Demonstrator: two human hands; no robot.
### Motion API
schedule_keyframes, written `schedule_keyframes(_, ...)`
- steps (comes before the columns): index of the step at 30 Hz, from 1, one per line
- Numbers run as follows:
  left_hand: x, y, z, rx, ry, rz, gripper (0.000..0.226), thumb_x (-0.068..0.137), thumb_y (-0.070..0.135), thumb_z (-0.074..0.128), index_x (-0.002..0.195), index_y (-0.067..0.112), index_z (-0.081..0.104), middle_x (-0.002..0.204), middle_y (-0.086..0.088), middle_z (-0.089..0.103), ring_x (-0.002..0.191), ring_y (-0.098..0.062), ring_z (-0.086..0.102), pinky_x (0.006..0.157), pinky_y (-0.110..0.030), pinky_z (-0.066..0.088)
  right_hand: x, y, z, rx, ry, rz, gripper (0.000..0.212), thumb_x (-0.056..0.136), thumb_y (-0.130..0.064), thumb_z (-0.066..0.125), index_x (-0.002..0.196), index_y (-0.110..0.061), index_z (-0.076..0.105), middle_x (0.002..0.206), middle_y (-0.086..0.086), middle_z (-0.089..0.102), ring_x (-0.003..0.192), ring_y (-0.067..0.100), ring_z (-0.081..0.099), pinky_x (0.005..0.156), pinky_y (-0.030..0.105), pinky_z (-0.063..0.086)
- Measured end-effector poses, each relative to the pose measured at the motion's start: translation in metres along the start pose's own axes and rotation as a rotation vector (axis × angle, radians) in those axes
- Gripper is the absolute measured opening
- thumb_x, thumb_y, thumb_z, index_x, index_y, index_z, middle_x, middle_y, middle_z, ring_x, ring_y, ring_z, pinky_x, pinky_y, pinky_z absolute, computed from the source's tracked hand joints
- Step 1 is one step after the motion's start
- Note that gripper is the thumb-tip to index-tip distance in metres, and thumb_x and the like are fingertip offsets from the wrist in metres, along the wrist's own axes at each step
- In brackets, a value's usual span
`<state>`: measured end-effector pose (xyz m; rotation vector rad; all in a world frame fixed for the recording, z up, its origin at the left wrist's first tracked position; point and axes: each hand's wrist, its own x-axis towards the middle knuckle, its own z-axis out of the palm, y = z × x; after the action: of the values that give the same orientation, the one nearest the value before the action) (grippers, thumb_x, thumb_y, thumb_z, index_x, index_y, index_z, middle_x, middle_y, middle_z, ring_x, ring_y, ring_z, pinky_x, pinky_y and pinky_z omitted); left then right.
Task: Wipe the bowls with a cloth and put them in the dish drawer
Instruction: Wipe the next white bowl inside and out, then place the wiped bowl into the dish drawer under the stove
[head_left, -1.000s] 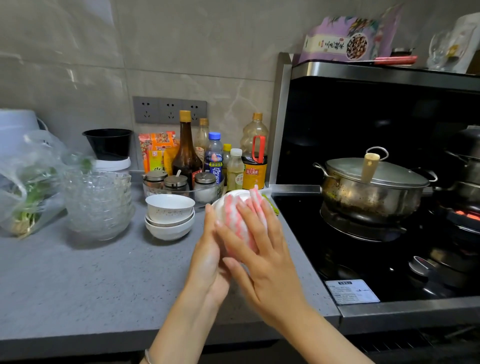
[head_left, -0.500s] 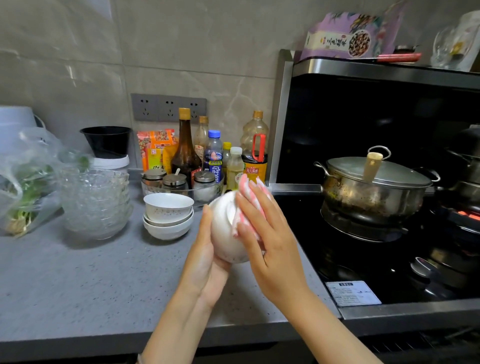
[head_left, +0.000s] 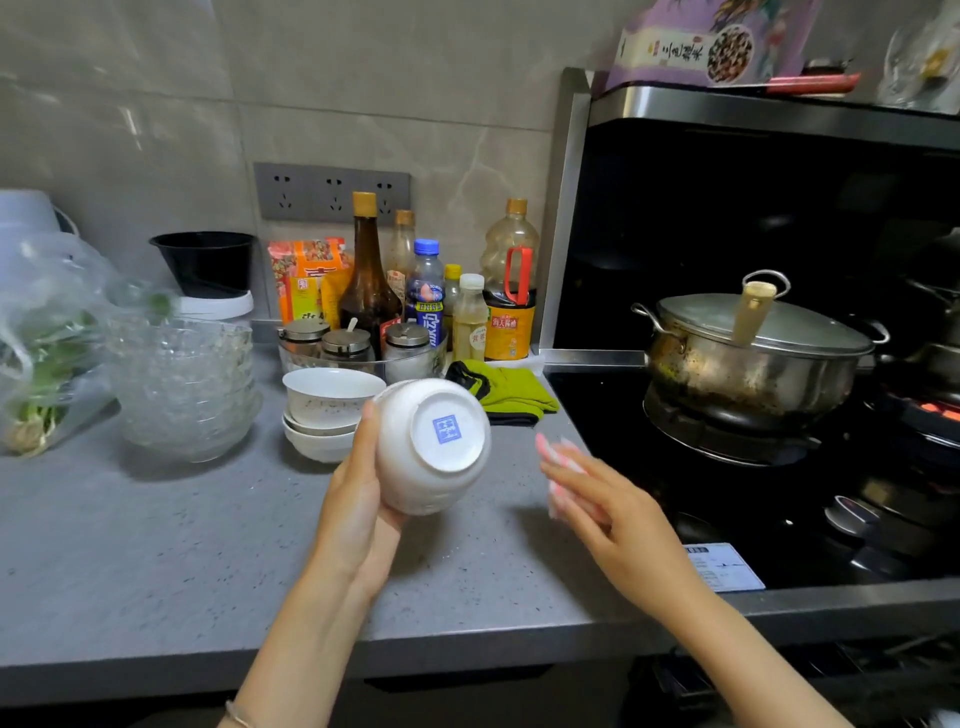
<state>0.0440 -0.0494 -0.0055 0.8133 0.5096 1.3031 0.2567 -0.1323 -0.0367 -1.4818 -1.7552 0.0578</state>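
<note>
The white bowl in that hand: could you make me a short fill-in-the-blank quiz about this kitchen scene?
The left hand holds a white bowl whose base stamp is ____.
The right hand holds a pink-striped ____, apart from the bowl.
The steel pot on the stove is covered by a ____.
Missing words: blue; cloth; lid.

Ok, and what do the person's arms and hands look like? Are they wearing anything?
Both arms are bare, with no sleeves in view. The left hand and the right hand have no gloves. A thin bracelet circles the left wrist, right at the bottom edge of the picture.
</note>
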Motion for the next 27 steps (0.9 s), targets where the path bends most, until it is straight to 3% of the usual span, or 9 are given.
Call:
schedule_keyframes(3,-0.002,-0.003,-0.008,0.043,0.029,0.0,0.05,0.081,0.051,0.051,0.119,0.02,0.063,0.114,0.003,0.07,0.104,-0.008,0.066,0.078,-0.025,0.057,-0.015,0.023,0.005,-0.174,-0.285,0.095,0.037,0.098,-0.038,0.048,0.135,-0.037,0.051,0.148,-0.03,0.028,0.14,-0.009,0.017,0.115,0.03,0.027)
schedule_keyframes(5,-0.005,-0.006,-0.01,0.062,0.034,-0.015,0.05,0.079,0.051,0.051,0.118,0.02,0.063,0.114,0.002,0.071,0.103,-0.009,0.066,0.085,-0.031,0.054,-0.021,0.031,0.008,-0.156,-0.364,0.135,0.039,0.098,-0.043,0.044,0.136,-0.038,0.049,0.151,-0.025,0.027,0.142,-0.008,0.011,0.118,0.028,0.019)
schedule_keyframes(10,-0.014,-0.012,-0.003,0.092,0.025,-0.056,0.055,0.078,0.049,0.053,0.123,0.019,0.061,0.117,0.001,0.069,0.111,-0.013,0.062,0.094,-0.035,0.047,-0.025,0.029,-0.002,0.018,-0.338,0.203,0.039,0.096,-0.042,0.05,0.135,-0.048,0.045,0.152,-0.019,0.029,0.142,-0.007,0.015,0.119,0.028,0.017)
schedule_keyframes(12,-0.02,-0.015,0.005,0.094,-0.025,-0.076,0.049,0.08,0.049,0.051,0.119,0.021,0.064,0.114,0.001,0.071,0.107,-0.011,0.064,0.091,-0.035,0.048,-0.027,0.023,-0.012,0.152,-0.259,0.253,0.036,0.095,-0.035,0.055,0.128,-0.048,0.05,0.146,-0.022,0.037,0.138,-0.01,0.025,0.117,0.025,0.023)
schedule_keyframes(14,-0.027,-0.022,0.016,0.114,-0.094,-0.101,0.046,0.078,0.053,0.056,0.109,0.022,0.069,0.108,0.002,0.073,0.101,-0.01,0.066,0.088,-0.034,0.051,-0.028,0.012,-0.025,0.379,-0.185,0.323,0.035,0.088,-0.043,0.06,0.124,-0.043,0.056,0.139,-0.022,0.046,0.133,-0.005,0.037,0.11,0.026,0.037)
schedule_keyframes(18,-0.045,-0.053,0.046,0.178,-0.246,-0.194,0.081,0.046,0.064,0.083,0.113,0.02,0.07,0.115,-0.005,0.07,0.108,-0.016,0.065,0.087,-0.032,0.054,-0.041,0.008,-0.052,0.666,-0.074,0.373,0.049,0.085,-0.035,0.068,0.131,-0.028,0.052,0.135,-0.011,0.056,0.124,-0.003,0.05,0.094,0.011,0.043)
schedule_keyframes(20,-0.055,-0.072,0.062,0.161,-0.286,-0.261,0.088,0.044,0.062,0.086,0.118,0.018,0.068,0.121,-0.008,0.067,0.11,-0.017,0.064,0.088,-0.036,0.054,-0.054,0.015,-0.067,0.804,-0.102,0.402,0.065,0.079,-0.041,0.075,0.136,-0.025,0.048,0.136,-0.007,0.057,0.126,0.006,0.051,0.098,0.017,0.045)
schedule_keyframes(23,-0.069,-0.103,0.087,0.066,-0.306,-0.375,0.114,0.039,0.056,0.091,0.138,0.017,0.05,0.143,-0.005,0.05,0.117,-0.012,0.059,0.076,-0.032,0.056,-0.081,0.029,-0.089,1.011,-0.184,0.466,0.086,0.071,-0.053,0.077,0.142,-0.018,0.042,0.138,0.007,0.055,0.127,0.024,0.052,0.105,0.034,0.043)
schedule_keyframes(27,-0.093,-0.142,0.119,0.095,-0.556,-0.458,0.076,0.046,0.06,0.086,0.11,0.022,0.072,0.116,-0.008,0.069,0.103,-0.015,0.066,0.077,-0.029,0.056,-0.126,0.05,-0.116,1.085,-0.119,0.57,0.091,0.069,-0.055,0.078,0.144,-0.018,0.041,0.138,0.013,0.054,0.124,0.03,0.054,0.103,0.041,0.045)
